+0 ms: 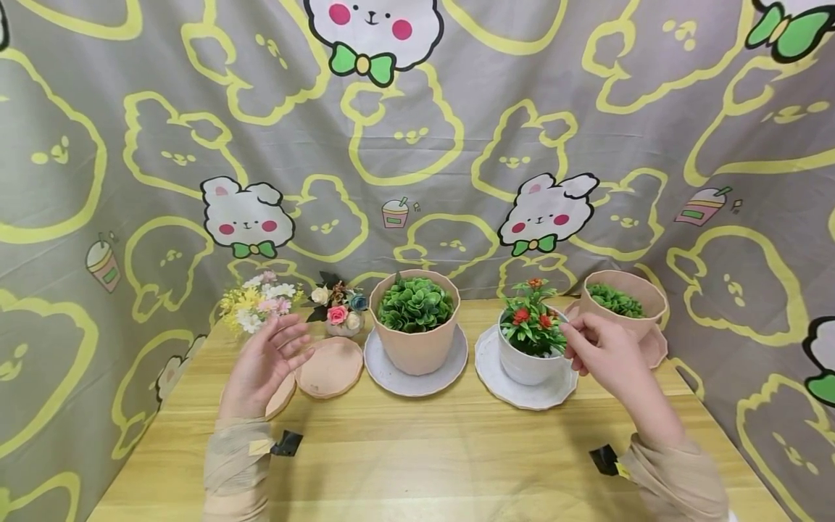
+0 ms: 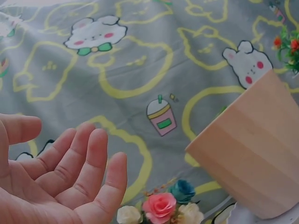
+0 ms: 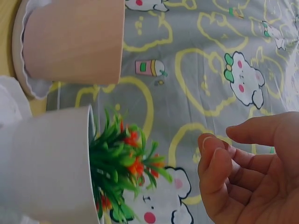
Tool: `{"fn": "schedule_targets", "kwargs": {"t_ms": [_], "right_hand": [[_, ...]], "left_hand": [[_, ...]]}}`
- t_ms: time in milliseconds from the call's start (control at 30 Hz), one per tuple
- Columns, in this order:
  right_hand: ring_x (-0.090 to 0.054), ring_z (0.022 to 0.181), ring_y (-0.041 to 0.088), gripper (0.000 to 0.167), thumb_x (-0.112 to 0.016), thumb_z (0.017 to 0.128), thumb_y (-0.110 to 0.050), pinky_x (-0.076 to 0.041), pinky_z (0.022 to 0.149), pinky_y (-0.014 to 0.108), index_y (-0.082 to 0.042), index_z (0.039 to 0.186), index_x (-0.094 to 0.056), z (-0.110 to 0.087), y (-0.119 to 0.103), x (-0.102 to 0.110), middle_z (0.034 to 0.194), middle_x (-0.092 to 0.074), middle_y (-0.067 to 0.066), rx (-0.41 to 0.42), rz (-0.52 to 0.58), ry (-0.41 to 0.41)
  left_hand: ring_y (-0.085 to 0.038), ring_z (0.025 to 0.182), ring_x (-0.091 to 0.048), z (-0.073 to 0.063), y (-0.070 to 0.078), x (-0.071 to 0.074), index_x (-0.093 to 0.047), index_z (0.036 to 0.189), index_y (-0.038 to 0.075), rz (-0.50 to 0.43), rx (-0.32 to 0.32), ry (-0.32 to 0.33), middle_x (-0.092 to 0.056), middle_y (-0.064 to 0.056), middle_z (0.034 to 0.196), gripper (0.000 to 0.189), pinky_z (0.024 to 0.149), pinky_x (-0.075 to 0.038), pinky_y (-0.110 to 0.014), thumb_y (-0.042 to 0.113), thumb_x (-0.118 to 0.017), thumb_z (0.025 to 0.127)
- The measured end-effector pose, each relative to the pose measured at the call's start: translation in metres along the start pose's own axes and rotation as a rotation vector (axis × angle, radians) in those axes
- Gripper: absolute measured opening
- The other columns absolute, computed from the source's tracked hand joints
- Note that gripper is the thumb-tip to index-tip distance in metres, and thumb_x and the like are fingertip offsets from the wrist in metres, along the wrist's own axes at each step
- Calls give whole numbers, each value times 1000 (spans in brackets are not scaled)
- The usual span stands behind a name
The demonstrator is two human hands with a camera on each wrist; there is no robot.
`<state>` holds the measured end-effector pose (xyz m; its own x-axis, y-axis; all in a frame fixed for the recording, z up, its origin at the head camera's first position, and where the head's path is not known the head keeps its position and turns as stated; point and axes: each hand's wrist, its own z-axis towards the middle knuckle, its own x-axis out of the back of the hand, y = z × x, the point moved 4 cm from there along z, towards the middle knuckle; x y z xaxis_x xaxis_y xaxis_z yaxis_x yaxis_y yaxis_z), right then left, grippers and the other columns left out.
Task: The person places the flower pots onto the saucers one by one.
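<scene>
My left hand hovers with fingers spread and slightly bent, holding nothing. Close by are a bunch of white, pink and yellow flowers, a small pot of artificial roses and a flat pinkish saucer. Thumb and fingertips of my right hand are bent toward each other; the right wrist view shows a gap between them and nothing held. It is beside a white pot with a red-flowered plant. That pot stands upright on a white scalloped saucer.
At the middle back, a peach pot holding a leafy green plant stands on a pale saucer. Behind the right hand is another peach pot on a pink saucer. A patterned curtain encloses the wooden table.
</scene>
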<state>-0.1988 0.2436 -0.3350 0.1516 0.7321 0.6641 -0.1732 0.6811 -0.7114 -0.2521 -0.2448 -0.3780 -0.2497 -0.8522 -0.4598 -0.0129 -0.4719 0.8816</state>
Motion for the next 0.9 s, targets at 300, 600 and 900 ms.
{"fn": "schedule_targets", "kwargs": {"t_ms": [300,600,900], "right_hand": [[-57,52,10,30,-55,99,-33,-51,49,25,-4,93,-61,5,-15,-20,67,-64,5,15,26,-33],[-58,52,11,27,-58,98,-32,-50,49,26,-7,89,-61,8,-23,-36,66,-65,8,34,49,-55],[-57,53,13,22,-59,98,-27,-50,50,26,-6,89,-60,8,-20,-52,65,-62,6,-13,93,-98]], "left_hand": [[-14,92,-69,-4,6,5,-65,109,13,56,-53,53,-73,1,102,34,85,-59,-34,26,-34,107],[-11,89,-70,-9,8,14,-65,108,17,166,-36,198,-73,5,100,28,83,-59,-30,31,-41,105],[-7,88,-68,-6,4,28,-62,111,22,298,30,325,-72,11,97,24,81,-58,-26,38,-48,101]]}}
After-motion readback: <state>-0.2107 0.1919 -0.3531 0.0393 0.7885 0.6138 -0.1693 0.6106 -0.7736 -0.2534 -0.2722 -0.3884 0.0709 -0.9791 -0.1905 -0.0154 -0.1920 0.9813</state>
